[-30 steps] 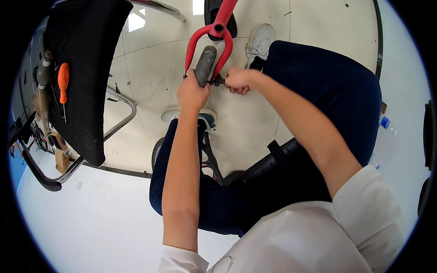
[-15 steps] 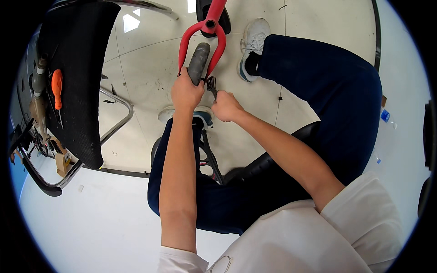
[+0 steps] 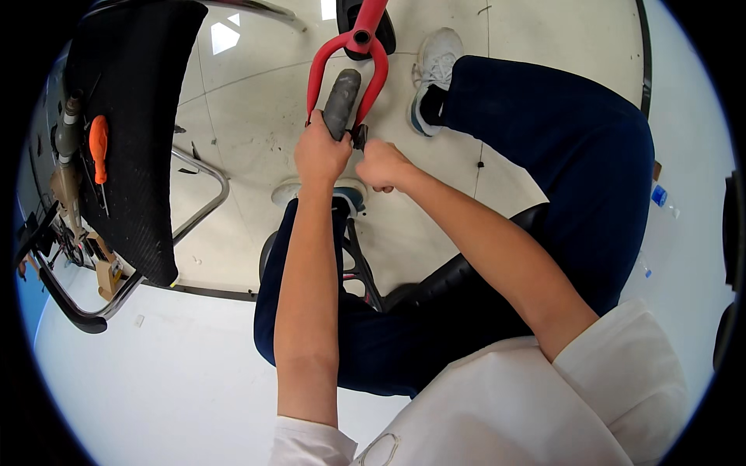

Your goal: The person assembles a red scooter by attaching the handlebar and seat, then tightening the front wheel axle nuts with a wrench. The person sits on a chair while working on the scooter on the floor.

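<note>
A red bicycle fork (image 3: 378,74) spreads its two legs around a small worn grey tyre (image 3: 342,97). My left hand (image 3: 321,158) is closed around the near end of the tyre, between the leg ends. Closed in a fist, my right hand (image 3: 382,166) grips a dark metal wrench (image 3: 360,137) whose head sits at the tip of the right fork leg. My fingers hide most of the wrench's handle, and the fastener under its head does not show clearly.
On the left, a black chair seat (image 3: 136,155) bears an orange-handled screwdriver (image 3: 99,151). Its bent chrome leg (image 3: 203,221) reaches over the tiled floor. My shoe (image 3: 437,66) rests right of the fork. A clear bottle with a blue cap (image 3: 659,196) lies at the far right.
My right hand has moved slightly up and turned, so the wrench's handle, visible before, is now mostly hidden. My left hand keeps its hold on the tyre.
</note>
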Demonstrator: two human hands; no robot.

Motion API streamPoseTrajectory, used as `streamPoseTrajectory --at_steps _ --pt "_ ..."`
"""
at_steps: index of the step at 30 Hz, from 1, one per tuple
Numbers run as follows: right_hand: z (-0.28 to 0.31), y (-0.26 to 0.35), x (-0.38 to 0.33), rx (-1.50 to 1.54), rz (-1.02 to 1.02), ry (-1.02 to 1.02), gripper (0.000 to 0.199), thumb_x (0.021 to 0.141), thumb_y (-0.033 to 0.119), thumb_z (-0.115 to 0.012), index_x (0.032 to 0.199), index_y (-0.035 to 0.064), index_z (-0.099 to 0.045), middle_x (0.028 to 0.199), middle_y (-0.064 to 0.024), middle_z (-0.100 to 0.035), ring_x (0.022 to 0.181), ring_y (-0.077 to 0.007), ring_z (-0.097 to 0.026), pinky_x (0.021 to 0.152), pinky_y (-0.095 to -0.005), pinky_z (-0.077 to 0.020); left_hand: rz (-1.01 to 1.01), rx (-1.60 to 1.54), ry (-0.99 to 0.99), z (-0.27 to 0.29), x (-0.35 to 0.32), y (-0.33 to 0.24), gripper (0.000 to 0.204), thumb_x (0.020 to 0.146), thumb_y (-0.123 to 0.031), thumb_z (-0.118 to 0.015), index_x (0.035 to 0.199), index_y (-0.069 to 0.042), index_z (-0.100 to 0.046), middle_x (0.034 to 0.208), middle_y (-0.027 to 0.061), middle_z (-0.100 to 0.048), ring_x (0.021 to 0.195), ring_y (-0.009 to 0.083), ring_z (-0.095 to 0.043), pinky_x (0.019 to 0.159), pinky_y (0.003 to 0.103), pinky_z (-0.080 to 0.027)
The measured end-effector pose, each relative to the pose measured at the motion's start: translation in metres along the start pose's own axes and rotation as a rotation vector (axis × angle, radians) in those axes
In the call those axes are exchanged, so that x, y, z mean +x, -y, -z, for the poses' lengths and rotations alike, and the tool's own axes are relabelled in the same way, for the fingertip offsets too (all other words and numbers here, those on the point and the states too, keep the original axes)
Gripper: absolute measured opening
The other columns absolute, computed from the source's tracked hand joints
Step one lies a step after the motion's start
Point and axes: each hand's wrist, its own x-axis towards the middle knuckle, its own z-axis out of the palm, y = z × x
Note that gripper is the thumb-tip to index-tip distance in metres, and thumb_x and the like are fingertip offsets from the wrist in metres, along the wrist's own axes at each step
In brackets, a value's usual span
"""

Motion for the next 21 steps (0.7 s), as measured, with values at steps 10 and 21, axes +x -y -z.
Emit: streamPoseTrajectory --at_steps 10,21 --pt "-0.033 0.005 0.009 -0.006 -0.023 -0.113 0.019 0.081 0.007 -0.053 0.086 -0.0088 -0.062 0.071 -0.0247 -0.066 0.051 -0.0322 -0.064 0.046 -0.0375 -0.0509 0.019 0.019 0.033 0.0 0.002 -0.001 0.044 0.073 -0.022 -0.073 0.106 -0.003 -0.051 0.093 0.0228 -0.067 0.088 0.0417 -0.065 0.074 0.048 -0.052" --pt "0.087 0.024 0.064 0.006 -0.252 0.597 0.016 0.087 0.009 -0.047 0.072 0.0055 -0.047 0.054 0.0054 -0.034 0.035 -0.0041 -0.024 0.029 -0.0221 -0.0178 0.008 0.025 0.037 -0.003 -0.003 -0.002 0.045 0.073 -0.02 -0.075 0.106 -0.004 -0.05 0.092 0.0212 -0.066 0.087 0.0422 -0.064 0.075 0.048 -0.051"
